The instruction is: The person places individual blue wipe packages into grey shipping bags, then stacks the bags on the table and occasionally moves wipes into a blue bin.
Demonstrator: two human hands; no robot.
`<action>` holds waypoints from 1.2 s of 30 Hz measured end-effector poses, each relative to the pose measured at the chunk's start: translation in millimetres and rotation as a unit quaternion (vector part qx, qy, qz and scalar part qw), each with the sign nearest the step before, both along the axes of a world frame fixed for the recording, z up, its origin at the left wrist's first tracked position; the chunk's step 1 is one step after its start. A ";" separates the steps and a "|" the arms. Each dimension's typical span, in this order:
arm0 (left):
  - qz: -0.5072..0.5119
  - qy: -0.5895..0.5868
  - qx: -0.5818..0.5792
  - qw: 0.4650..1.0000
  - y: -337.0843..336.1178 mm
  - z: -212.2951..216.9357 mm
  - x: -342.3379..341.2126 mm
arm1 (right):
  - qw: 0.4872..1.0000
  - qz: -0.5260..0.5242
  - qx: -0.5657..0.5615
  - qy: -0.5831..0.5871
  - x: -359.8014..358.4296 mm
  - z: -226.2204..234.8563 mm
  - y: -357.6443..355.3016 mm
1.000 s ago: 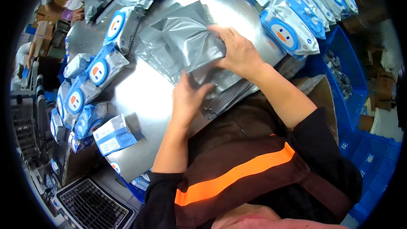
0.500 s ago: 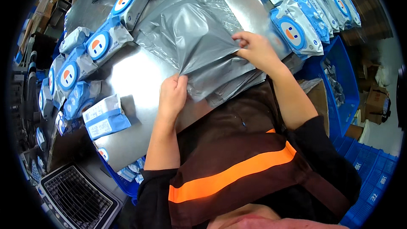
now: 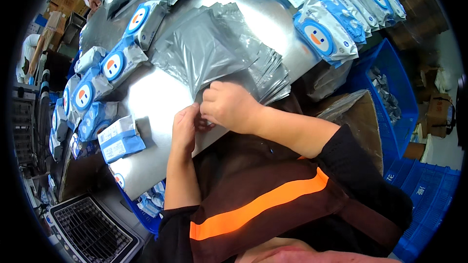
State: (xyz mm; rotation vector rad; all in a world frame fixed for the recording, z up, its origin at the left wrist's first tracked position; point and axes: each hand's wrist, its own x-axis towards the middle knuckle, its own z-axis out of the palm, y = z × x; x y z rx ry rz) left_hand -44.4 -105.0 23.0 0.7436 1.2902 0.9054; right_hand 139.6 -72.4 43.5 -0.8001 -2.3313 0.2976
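Note:
A grey plastic mailing bag [image 3: 197, 51] lies on top of a fanned stack of similar grey bags [image 3: 273, 75] on the metal table. Its near corner is drawn toward me, where my two hands meet. My left hand [image 3: 184, 129] pinches that corner. Right beside it, my right hand [image 3: 229, 107] is closed with its fingers curled at the same corner and covers most of the grip. To the left lies a single white-and-blue wipes pack [image 3: 122, 139], touched by neither hand.
Wipes packs line the table's left side [image 3: 113, 65] and far right [image 3: 319, 39]. A blue crate [image 3: 407, 117] with grey bags stands at right, beside a cardboard box [image 3: 358, 122]. A co-worker's hand [image 3: 93, 1] shows at upper left. A black-grilled device [image 3: 90, 229] sits lower left.
My right hand has moved left from the bag's right side to meet my left hand. The left hand has come slightly nearer to me, with the bag's corner. A co-worker's hands now show at upper left.

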 end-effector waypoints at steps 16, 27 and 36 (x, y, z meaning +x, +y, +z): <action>-0.038 0.394 0.316 0.862 -3.3 2.5 -26.6 | 0.761 -0.575 -0.295 0.055 396.1 -79.0 -191.0; -0.143 0.414 0.658 0.612 32.6 -16.6 -25.0 | 0.961 0.119 0.210 -0.137 112.0 11.9 61.7; 0.092 0.143 0.269 0.948 65.7 -29.1 2.4 | 0.826 -0.198 -0.492 0.191 68.5 -25.5 79.1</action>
